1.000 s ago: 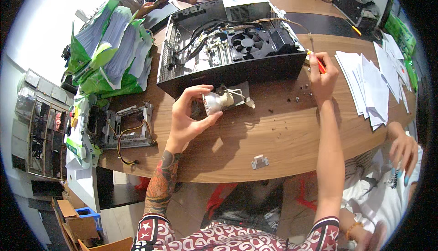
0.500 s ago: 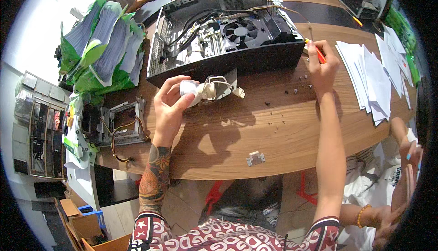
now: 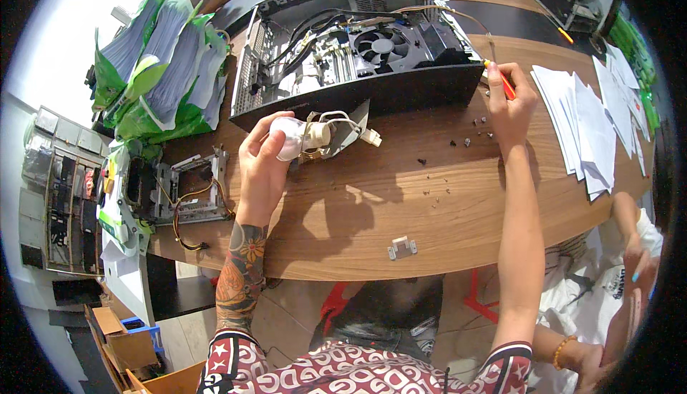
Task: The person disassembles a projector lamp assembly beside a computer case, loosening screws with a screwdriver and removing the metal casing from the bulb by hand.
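My left hand [image 3: 261, 168] is closed around a white bulb-shaped part [image 3: 288, 138] with a cream collar. A thin grey metal plate [image 3: 347, 138] and a white cable ending in a white connector [image 3: 371, 137] extend from it, above the table. In my right hand [image 3: 514, 111] is a screwdriver [image 3: 507, 88] with a red and yellow handle, beside the near right corner of an open computer case [image 3: 372, 97]. Its tip cannot be made out. Inside the case are a black fan [image 3: 381, 47] and dark cables. Several small screws [image 3: 467, 143] lie near my right forearm.
A metal drive frame [image 3: 187, 186] with wires sits at the left, before a green bag of papers [image 3: 161, 57]. White sheets [image 3: 572, 125] lie at the right. A small metal bracket [image 3: 402, 248] rests near the front edge. Other people are around the table.
My left hand has shifted slightly left, and the bulb-shaped part has turned so its rounded end shows more. My right hand still holds the screwdriver, a little farther right in view.
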`<state>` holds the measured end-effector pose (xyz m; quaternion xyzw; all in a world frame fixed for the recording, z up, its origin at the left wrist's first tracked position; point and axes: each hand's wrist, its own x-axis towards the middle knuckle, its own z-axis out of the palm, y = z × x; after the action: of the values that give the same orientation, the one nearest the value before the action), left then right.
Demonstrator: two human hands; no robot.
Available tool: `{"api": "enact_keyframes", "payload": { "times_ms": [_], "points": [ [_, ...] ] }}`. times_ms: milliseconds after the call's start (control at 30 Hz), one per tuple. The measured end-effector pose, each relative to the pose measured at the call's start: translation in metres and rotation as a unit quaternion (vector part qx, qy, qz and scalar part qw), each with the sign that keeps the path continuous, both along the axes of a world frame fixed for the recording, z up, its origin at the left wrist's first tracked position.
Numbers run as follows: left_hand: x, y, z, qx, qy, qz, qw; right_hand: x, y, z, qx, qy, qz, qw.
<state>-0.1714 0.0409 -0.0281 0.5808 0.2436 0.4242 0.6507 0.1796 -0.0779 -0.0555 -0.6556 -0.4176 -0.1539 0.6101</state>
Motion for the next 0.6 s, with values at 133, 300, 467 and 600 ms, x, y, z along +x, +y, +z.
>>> {"api": "enact_keyframes", "payload": {
  "times_ms": [133,300,467,600],
  "points": [
    [-0.0011,-0.0004,0.0007,-0.017,-0.015,-0.013,1.0,-0.0001,0.0,-0.0002,0.002,-0.001,0.004,1.0],
    [-0.0025,-0.001,-0.0001,-0.035,-0.039,-0.021,0.998,-0.0033,-0.0012,0.0007,0.008,-0.008,0.004,1.0],
    [-0.0026,-0.0016,-0.0002,-0.009,-0.023,-0.002,1.0,-0.0071,-0.0027,0.0044,0.025,0.011,0.035,0.999],
    [-0.0006,-0.0037,0.0021,0.017,-0.003,0.017,1.0,-0.0032,-0.0047,0.0022,0.015,-0.012,0.05,0.999]
  ]
}}
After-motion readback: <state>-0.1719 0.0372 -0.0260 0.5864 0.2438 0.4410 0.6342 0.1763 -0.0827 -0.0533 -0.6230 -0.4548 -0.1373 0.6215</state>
